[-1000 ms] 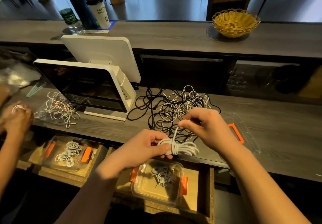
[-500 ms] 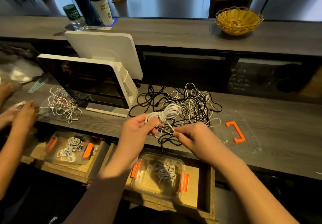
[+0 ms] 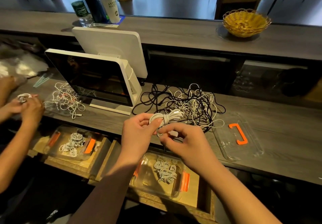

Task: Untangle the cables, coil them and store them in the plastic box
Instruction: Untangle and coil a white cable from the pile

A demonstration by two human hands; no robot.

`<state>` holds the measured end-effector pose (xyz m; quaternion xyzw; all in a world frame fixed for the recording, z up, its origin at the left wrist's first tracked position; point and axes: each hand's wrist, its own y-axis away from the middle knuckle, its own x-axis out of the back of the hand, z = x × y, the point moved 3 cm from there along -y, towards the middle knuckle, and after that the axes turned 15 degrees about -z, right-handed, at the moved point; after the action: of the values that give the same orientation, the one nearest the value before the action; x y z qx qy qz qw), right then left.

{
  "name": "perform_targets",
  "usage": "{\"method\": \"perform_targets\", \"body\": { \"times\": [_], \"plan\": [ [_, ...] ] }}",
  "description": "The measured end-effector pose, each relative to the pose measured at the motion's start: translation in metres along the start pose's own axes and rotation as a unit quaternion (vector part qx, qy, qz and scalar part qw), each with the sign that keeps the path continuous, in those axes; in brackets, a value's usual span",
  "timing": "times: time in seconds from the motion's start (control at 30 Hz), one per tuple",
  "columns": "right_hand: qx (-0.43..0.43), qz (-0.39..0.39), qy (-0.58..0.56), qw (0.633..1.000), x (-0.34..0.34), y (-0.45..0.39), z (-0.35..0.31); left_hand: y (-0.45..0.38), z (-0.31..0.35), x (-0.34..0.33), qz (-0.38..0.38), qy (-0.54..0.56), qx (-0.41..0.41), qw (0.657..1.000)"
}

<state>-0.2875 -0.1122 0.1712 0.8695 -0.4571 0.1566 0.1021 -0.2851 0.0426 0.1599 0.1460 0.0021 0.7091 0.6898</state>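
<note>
My left hand (image 3: 139,129): grip clamped on white coiled cable (image 3: 165,117), held above desk (image 3: 278,119) edge. My right hand (image 3: 181,140): grip pinching cable's loose tail (image 3: 172,134) below coil. Step in hand, by my judgement: securing coil. Next move calls for tucking tail, then lowering coil into plastic box (image 3: 176,189) in open drawer. Tangled pile (image 3: 188,103) awaits behind.

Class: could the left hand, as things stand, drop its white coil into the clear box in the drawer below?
Probably yes: the left hand holds the white coil above the lidless clear box, with nothing between them.
</note>
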Motion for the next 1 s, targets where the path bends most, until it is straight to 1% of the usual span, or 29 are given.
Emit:
{"method": "perform_targets", "body": {
  "times": [0.1,0.2,0.3,0.4,0.43,0.5,0.6,0.73,0.8,0.87,0.93,1.0],
  "plan": [
    [0.002,-0.068,-0.004,0.998,-0.002,0.0,-0.001,0.0,-0.002,0.002,-0.003,-0.005,0.003,1.0],
    [0.006,-0.089,0.016,0.996,-0.002,-0.001,0.0,-0.001,-0.003,0.002,-0.027,-0.004,0.01,1.0],
    [0.026,-0.053,0.089,0.994,0.002,-0.003,0.002,-0.001,-0.004,0.0,-0.072,-0.038,0.017,0.997],
    [0.054,0.023,0.191,0.98,0.007,-0.004,0.003,0.001,-0.003,-0.005,-0.102,-0.043,0.017,0.994],
    [0.063,0.045,0.205,0.976,0.008,-0.005,0.004,0.002,-0.002,-0.006,-0.104,-0.037,0.014,0.994],
    [0.06,0.066,0.186,0.978,0.009,-0.006,0.007,0.004,-0.001,-0.009,-0.102,-0.025,0.009,0.994],
    [0.023,0.079,0.099,0.992,0.013,-0.006,0.012,0.003,-0.001,-0.01,-0.112,-0.015,0.008,0.994],
    [-0.014,0.098,0.033,0.995,0.019,-0.005,0.012,0.004,0.004,-0.013,-0.158,-0.002,-0.007,0.987],
    [-0.041,0.105,0.008,0.994,0.02,-0.006,0.015,0.005,0.008,-0.016,-0.18,-0.009,-0.023,0.983],
    [-0.074,0.119,-0.004,0.99,0.021,-0.008,0.022,0.006,0.009,-0.018,-0.186,-0.027,-0.045,0.981],
    [-0.098,0.112,-0.016,0.989,0.022,-0.01,0.026,0.006,0.01,-0.02,-0.183,-0.044,-0.058,0.98],
    [-0.108,0.09,-0.039,0.989,0.023,-0.011,0.027,0.006,0.009,-0.021,-0.179,-0.044,-0.059,0.981]
  ]
}}
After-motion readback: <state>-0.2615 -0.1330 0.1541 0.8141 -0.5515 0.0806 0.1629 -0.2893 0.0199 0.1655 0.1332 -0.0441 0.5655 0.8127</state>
